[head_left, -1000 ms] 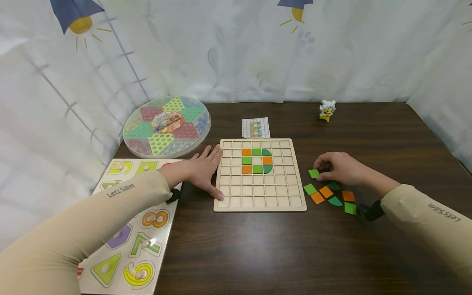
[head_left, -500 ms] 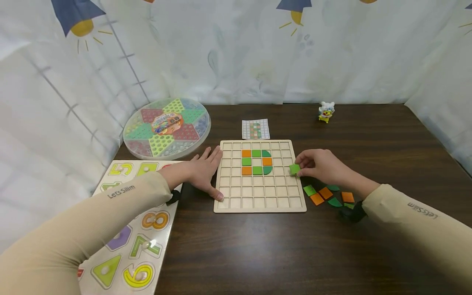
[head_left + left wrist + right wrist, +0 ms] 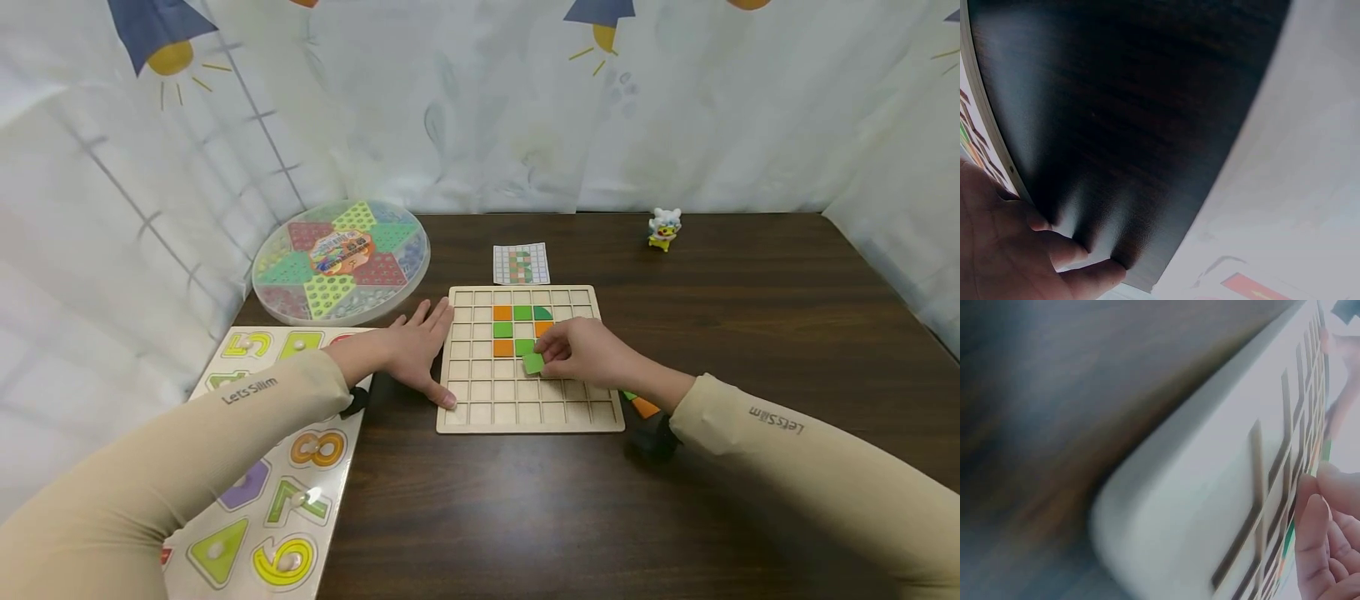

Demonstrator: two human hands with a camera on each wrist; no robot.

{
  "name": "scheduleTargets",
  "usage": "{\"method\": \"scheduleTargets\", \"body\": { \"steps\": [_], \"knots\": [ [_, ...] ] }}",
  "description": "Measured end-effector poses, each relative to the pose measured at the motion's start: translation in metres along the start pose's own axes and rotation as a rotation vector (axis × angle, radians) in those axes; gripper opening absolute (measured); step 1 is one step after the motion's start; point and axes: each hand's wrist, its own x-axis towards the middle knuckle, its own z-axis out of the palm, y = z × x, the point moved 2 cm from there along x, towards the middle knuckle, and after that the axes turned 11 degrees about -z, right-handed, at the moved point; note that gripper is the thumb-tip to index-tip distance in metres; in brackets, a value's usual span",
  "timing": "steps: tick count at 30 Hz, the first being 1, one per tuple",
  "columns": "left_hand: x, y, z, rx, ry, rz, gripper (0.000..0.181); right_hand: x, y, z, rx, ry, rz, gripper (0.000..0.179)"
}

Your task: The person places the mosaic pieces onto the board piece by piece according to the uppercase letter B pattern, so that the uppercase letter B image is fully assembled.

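My right hand [image 3: 588, 352] pinches a light green square tile [image 3: 533, 363] over the wooden grid board [image 3: 480, 413], just below a green tile in the grid. Orange, light green and dark green pieces sit in the board's upper cells, and the hand covers part of them. My left hand [image 3: 411, 352] lies spread along the board's left edge, its thumb on the lower left corner. The left wrist view shows those fingers [image 3: 1094, 275] stretched out on the dark table. In the right wrist view the thumb and fingertips [image 3: 1313, 515] meet close over the grid.
Behind the board lies a small printed pattern card [image 3: 521, 264]. A round Chinese checkers set [image 3: 341, 260] and a number puzzle board [image 3: 315, 483] are at the left. Loose tiles [image 3: 643, 407] lie partly hidden under the right forearm. A small figurine [image 3: 664, 229] stands at the back right.
My right hand has picked up the light green square tile from the loose pieces and carried it left over the board. The left hand has stayed in place.
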Motion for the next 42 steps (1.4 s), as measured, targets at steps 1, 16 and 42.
{"method": "scheduleTargets", "body": {
  "steps": [1, 16, 42],
  "knots": [
    [-0.001, 0.0, 0.0, -0.001, -0.001, 0.001, 0.142, 0.002, -0.003, 0.002, -0.003, -0.002, -0.01, 0.022],
    [0.0, 0.002, -0.001, 0.006, -0.005, -0.003, 0.142, 0.02, -0.02, 0.024, -0.062, 0.028, -0.028, 0.018],
    [0.003, -0.001, 0.0, 0.004, -0.007, -0.001, 0.143, 0.028, -0.026, 0.03, -0.168, 0.017, -0.047, 0.01]
  ]
}}
